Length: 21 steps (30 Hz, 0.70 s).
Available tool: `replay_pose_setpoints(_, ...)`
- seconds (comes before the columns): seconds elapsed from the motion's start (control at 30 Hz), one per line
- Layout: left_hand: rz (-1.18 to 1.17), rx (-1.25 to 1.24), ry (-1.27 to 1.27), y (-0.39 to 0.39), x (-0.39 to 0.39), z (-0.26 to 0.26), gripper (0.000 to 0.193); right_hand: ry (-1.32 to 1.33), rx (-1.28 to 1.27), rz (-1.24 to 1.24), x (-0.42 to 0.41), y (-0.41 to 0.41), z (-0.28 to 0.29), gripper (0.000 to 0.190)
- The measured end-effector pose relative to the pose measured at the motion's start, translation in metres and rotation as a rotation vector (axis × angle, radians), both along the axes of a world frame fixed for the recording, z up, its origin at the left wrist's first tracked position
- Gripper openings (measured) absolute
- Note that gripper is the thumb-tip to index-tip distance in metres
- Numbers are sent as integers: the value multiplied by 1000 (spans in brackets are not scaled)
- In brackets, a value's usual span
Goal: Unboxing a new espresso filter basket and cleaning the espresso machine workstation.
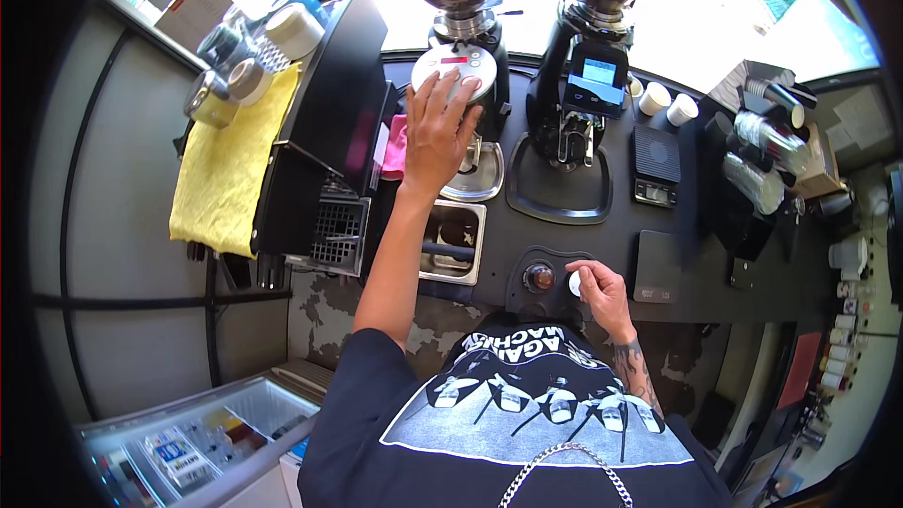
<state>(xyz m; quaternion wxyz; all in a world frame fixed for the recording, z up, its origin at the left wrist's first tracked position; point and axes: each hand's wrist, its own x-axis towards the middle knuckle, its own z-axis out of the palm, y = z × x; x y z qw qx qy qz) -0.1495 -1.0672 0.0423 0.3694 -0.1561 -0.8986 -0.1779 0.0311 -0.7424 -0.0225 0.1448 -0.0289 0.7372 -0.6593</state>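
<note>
My left hand (436,132) is spread over the round silver control panel (430,65) of a coffee grinder (494,49), fingertips on or just above its buttons. A red display glows on that panel. Below the hand, a metal drip tray (487,180) is partly hidden. My right hand (602,291) has curled fingers beside a small white round-topped object (574,284) on a black tamping mat (518,296). Whether it grips that object is unclear. To its left on the mat, a tamper with a brown wooden knob (542,276) stands upright.
A second grinder (585,77) with a lit screen stands right. A knock box (455,215) sits in the counter. Scales (656,155), paper cups (682,109) and plastic cups (751,180) lie further right. Left is an espresso machine (338,99) with a yellow cloth (226,169).
</note>
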Motion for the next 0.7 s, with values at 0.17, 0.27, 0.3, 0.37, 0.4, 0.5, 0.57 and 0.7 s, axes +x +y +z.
replay_pose_setpoints(0.17,-20,40,68,-4,-6,-3,39,-17,-43,-68,5,-10,-3,30)
replay_pose_setpoints(0.27,-31,48,71,-5,-8,-3,39,-47,-80,-43,3,-18,-3,30)
replay_pose_setpoints(0.3,-44,60,71,-4,-8,-2,38,-68,-96,-24,3,-21,-3,30)
replay_pose_setpoints(0.37,-30,30,87,-4,-4,3,36,-50,-94,-6,1,-28,2,30)
replay_pose_setpoints(0.4,-27,28,80,-5,-4,3,36,-31,-91,12,-1,-31,4,29)
replay_pose_setpoints(0.5,-14,19,70,-2,-2,4,37,-28,-89,19,-3,-32,2,29)
replay_pose_setpoints(0.57,-29,39,75,-2,-2,4,37,-9,-67,32,-5,-36,7,29)
replay_pose_setpoints(0.7,-8,24,74,-3,-1,4,37,17,-45,75,-5,-38,7,27)
